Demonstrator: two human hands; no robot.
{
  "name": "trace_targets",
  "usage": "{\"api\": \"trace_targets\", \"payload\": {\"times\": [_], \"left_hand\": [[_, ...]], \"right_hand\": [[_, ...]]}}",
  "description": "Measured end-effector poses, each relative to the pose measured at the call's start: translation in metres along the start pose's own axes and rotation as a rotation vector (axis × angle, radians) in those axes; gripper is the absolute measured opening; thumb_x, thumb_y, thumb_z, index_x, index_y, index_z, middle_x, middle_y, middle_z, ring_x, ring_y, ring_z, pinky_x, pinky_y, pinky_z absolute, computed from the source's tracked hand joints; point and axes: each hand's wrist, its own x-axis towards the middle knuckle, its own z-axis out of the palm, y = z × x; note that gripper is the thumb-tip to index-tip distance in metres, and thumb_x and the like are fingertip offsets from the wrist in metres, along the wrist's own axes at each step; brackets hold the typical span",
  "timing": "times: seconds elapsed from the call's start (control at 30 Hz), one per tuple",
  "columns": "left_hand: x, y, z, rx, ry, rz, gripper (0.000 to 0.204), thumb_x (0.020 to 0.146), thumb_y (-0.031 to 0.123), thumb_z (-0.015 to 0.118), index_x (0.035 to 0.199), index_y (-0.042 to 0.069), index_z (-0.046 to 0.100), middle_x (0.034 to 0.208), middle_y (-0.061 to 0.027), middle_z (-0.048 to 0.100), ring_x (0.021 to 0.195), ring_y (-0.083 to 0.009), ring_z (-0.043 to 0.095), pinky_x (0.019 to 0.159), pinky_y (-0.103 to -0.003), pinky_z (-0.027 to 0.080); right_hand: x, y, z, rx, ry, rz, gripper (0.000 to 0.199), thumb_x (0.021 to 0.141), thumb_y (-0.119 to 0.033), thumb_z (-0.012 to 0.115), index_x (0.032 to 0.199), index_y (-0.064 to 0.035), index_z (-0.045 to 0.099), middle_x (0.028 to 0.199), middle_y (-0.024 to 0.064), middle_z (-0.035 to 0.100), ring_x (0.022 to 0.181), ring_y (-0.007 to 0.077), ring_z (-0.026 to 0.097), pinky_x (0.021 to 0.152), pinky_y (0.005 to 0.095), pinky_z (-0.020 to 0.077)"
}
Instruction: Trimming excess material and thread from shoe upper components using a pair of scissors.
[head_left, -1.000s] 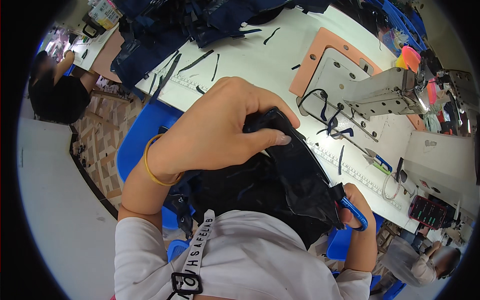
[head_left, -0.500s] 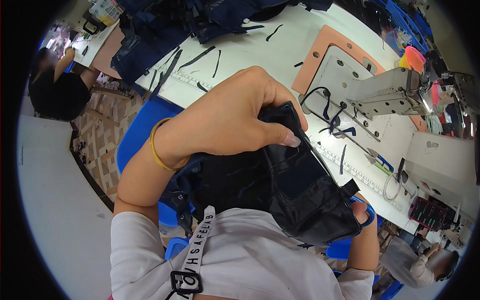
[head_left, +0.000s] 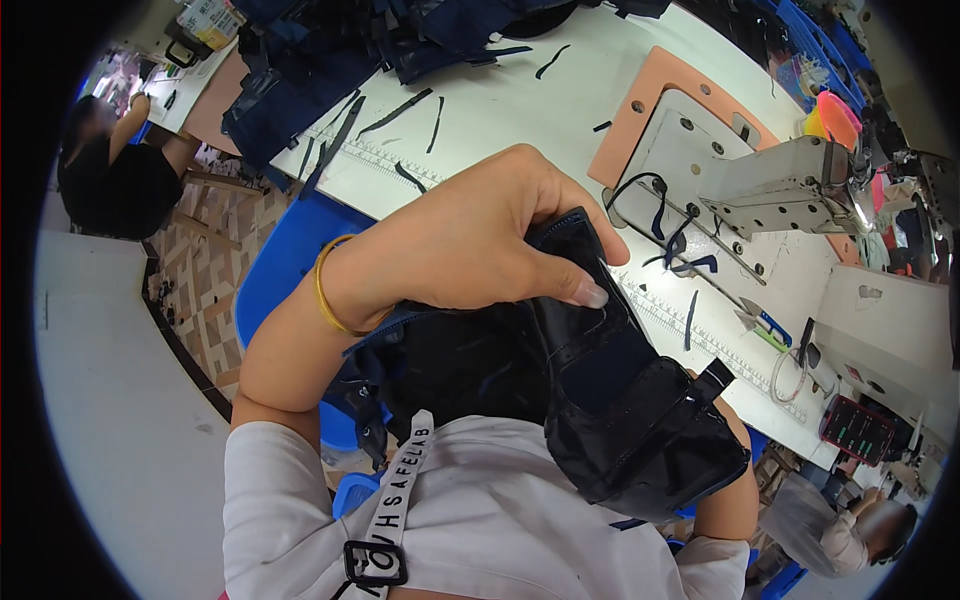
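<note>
My left hand (head_left: 490, 240) pinches the upper edge of a shiny black and navy sewn pouch (head_left: 640, 430) between thumb and fingers. The pouch hangs tilted down to the right in front of my chest, with a short tab standing out from its right edge. Behind its lower right end is my right hand (head_left: 732, 420); only a strip of skin shows, and its fingers are hidden by the pouch. Dark fabric with a blue zipper edge (head_left: 385, 328) hangs below my left wrist.
A sewing machine (head_left: 780, 185) stands at the right on the white table (head_left: 490, 110). Dark fabric pieces (head_left: 330, 70) are heaped at the far left. Thread snips (head_left: 765, 325), loose strips and a phone (head_left: 857, 430) lie along the right side. Two other people sit farther off.
The pouch's lower end has swung slightly right and its face has turned. A blue ring-shaped handle seen at my right hand before is now hidden. My left hand keeps its pinch.
</note>
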Motion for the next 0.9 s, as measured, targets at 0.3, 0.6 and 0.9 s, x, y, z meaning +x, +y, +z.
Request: {"api": "trace_targets", "payload": {"times": [0.3,0.6,0.9], "left_hand": [[-0.01,0.002,-0.019,0.222,-0.037,-0.13,0.016,0.077,0.003,0.074,0.09,-0.004,0.067,0.079,-0.003,0.068,0.073,-0.0068,0.06,0.072,-0.021,0.048],[-0.017,-0.016,0.003,0.118,0.15,-0.048,0.01,0.082,0.006,0.071,0.082,-0.003,0.066,0.066,0.0034,0.058,0.059,-0.0003,0.043,0.051,-0.017,0.033],[-0.012,-0.011,0.01,0.036,0.106,0.025,0.023,0.083,0.009,0.07,0.067,-0.002,0.058,0.054,0.0051,0.039,0.053,-0.003,0.029,0.046,-0.023,0.022]], "right_hand": [[-0.001,-0.02,0.004,-0.099,0.28,0.118,0.027,0.077,-0.01,0.058,0.101,-0.0008,0.065,0.077,0.0029,0.065,0.067,0.0036,0.059,0.061,0.0177,0.0441],[-0.02,-0.01,0.001,0.029,0.184,0.232,0.026,0.076,-0.01,0.059,0.1,-0.0011,0.065,0.076,0.0024,0.064,0.066,0.0031,0.058,0.06,0.017,0.0434],[-0.033,-0.015,-0.005,0.158,0.128,0.377,0.026,0.076,-0.011,0.059,0.099,-0.0014,0.065,0.074,0.0019,0.063,0.066,0.0025,0.057,0.059,0.0163,0.0425]]}}
